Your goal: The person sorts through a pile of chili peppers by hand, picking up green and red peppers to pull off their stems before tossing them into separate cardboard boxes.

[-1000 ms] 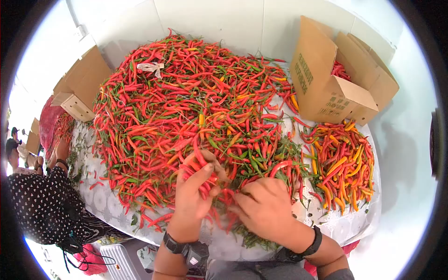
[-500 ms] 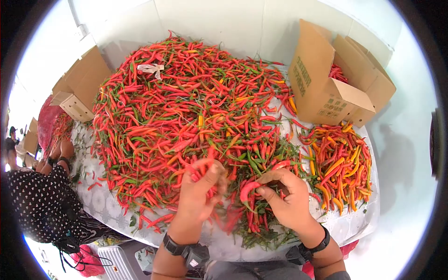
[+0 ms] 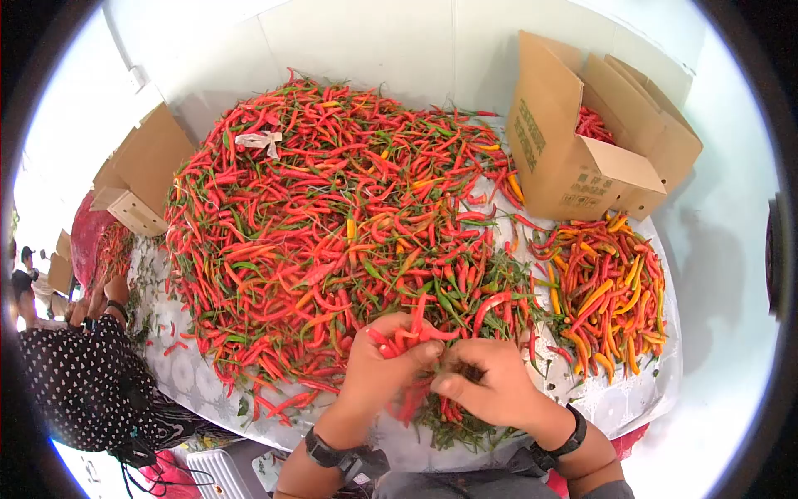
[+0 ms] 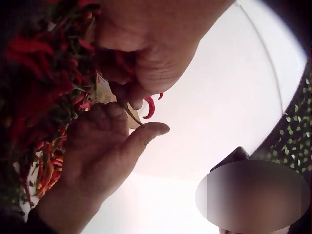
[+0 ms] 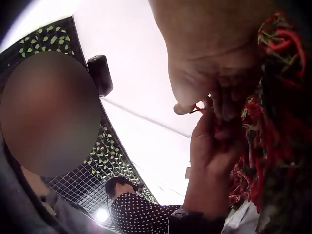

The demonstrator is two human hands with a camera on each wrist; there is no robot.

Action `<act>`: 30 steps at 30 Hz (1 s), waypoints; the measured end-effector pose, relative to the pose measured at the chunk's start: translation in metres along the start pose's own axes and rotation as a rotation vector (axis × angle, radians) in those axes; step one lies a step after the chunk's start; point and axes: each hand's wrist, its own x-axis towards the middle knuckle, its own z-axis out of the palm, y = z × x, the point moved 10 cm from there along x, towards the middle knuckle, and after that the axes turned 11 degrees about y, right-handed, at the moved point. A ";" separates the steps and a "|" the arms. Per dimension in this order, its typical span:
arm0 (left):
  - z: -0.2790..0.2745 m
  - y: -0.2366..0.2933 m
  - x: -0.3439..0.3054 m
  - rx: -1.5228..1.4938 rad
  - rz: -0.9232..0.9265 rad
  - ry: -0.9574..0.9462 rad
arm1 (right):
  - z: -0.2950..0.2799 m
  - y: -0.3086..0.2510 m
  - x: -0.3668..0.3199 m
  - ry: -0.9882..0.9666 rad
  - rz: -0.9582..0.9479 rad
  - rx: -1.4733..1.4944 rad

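Several red chili peppers (image 3: 409, 334) stick out of my left hand (image 3: 374, 366), which grips them in its curled fingers near the front of a big chili heap (image 3: 274, 208). Right beside it is my right hand (image 3: 490, 384), thumb and fingertips close to the left thumb. In the left wrist view a thin chili stem (image 4: 132, 116) runs from the left fingers to the right thumb, and a red chili tip (image 4: 149, 108) hangs by the left fingers. The right wrist view shows the stem (image 5: 196, 111) at the right thumb. Beneath the hands lie green stems (image 3: 465, 431).
A smaller red and yellow chili pile (image 3: 607, 299) lies at the right. Behind it stands an open cardboard box (image 3: 549, 133) with red chilies inside. Another cardboard box (image 3: 150, 166) is at the left, near a person in a dotted top (image 3: 79, 382). White patterned cloth (image 3: 195, 374) covers the table.
Half a second ago the right hand held a curved red chili, apart from the left. Now both hands meet, the left having moved right, with chilies sticking out toward the right hand.
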 end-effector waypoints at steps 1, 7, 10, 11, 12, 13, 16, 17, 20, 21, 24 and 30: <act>0.000 0.005 0.000 0.061 0.091 0.025 | 0.004 -0.002 -0.001 -0.044 0.002 -0.022; -0.001 0.013 -0.004 0.090 0.128 0.026 | 0.004 0.009 0.004 0.051 -0.027 -0.096; 0.003 0.013 -0.005 0.047 0.083 0.019 | 0.004 -0.002 0.000 0.123 -0.231 -0.204; 0.001 0.012 -0.006 0.046 0.083 0.026 | 0.005 -0.008 -0.003 0.139 -0.318 -0.270; -0.002 0.001 -0.004 0.011 0.003 -0.012 | 0.007 -0.023 -0.007 0.141 -0.478 -0.340; -0.001 -0.003 -0.004 -0.085 -0.046 -0.030 | 0.006 -0.028 -0.009 0.150 -0.512 -0.329; 0.001 -0.006 -0.005 -0.265 -0.181 -0.033 | 0.005 -0.038 -0.014 0.168 -0.596 -0.298; 0.000 -0.003 -0.003 -0.253 -0.142 -0.024 | 0.005 -0.039 -0.015 0.171 -0.612 -0.291; -0.010 -0.001 0.002 -0.323 -0.077 -0.027 | 0.011 -0.035 -0.013 0.076 -0.590 -0.321; -0.013 0.002 0.003 -0.394 -0.078 0.004 | 0.013 -0.033 -0.010 0.026 -0.572 -0.340; -0.024 0.011 0.009 -0.532 -0.082 0.047 | -0.016 -0.036 -0.002 0.083 -0.598 -0.367; -0.018 -0.002 0.014 -0.625 -0.130 -0.046 | -0.083 -0.022 0.021 0.627 -0.418 -0.639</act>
